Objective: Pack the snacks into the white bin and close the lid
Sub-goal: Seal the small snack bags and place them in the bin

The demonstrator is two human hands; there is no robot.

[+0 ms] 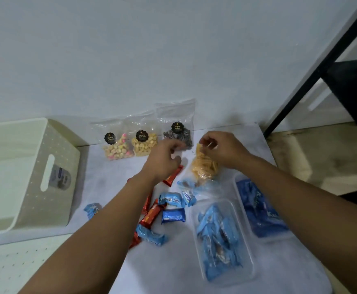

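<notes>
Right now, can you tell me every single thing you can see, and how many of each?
white plastic bin: one, cream-white, far left, open.
clear bags with black round labels: three, standing against the wall; pink-yellow bits, yellow bits, dark striped bits.
clear bag of orange stick snacks: one, middle, under the right hand.
red-orange wrapped bars: several, middle, partly under the left arm.
small blue wrapped snacks: several, loose, middle.
clear plastic tray of blue packets: one, front right.
dark blue packet in a clear tray: one, far right.
black metal frame: one, top right.
left hand: curled, nothing visibly held.
right hand: pinching the orange snack bag's top.
</notes>
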